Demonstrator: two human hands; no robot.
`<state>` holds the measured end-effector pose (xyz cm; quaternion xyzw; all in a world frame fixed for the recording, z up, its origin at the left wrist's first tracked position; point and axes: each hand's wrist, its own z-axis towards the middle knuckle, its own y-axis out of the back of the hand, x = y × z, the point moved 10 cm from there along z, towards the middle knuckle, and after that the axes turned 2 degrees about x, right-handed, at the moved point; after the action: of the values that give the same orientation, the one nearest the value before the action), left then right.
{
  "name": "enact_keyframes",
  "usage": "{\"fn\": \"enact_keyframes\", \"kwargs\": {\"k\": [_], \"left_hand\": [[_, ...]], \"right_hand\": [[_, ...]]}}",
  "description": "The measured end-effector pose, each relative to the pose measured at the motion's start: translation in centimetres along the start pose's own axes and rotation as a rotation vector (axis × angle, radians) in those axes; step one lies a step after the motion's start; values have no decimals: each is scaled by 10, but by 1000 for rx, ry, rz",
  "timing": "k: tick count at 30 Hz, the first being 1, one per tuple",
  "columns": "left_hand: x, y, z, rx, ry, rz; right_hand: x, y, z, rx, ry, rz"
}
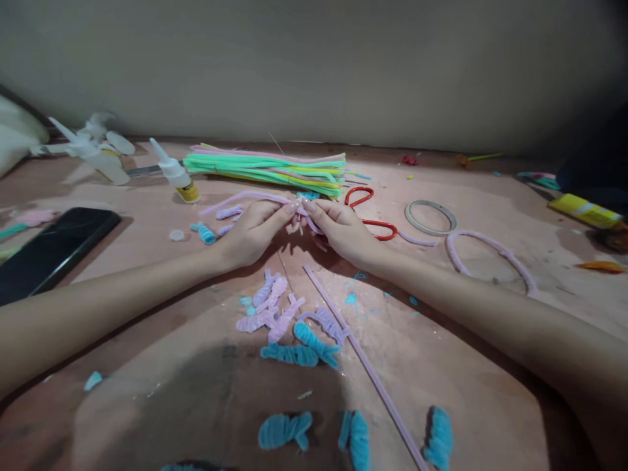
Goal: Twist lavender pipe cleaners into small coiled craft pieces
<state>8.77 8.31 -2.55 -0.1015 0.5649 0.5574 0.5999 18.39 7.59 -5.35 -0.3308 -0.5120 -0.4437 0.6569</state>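
My left hand (265, 226) and my right hand (338, 229) meet in the middle, fingertips pinched together on a lilac pipe cleaner (245, 196). One end of it trails out to the left past my left hand; the part between my fingers is mostly hidden. Below my hands lies a small heap of wound lilac pipe-cleaner shapes (269, 311), with blue wound shapes (289, 354) against it. A long straight lilac pipe cleaner (377, 383) runs from there toward the lower right. Red-handled scissors (380, 229) lie just behind my right hand, partly covered.
Behind my hands lies a bundle of green, yellow and pink pipe cleaners (265, 171). Glue bottles (179, 180) stand or lean at the left, near a black phone (59, 248). To the right are a tape roll (430, 217), a lilac loop (490, 242) and a yellow tube (586, 210).
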Motion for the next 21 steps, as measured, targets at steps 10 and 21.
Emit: {"fn": "enact_keyframes", "kwargs": {"k": [10,21], "left_hand": [[1,10,4,-86,-43,-77],[-9,14,4,-120,-121,64]], "right_hand": [[4,-10,-2,119,4,126],[-7,-3,5,57,-88,350]]}}
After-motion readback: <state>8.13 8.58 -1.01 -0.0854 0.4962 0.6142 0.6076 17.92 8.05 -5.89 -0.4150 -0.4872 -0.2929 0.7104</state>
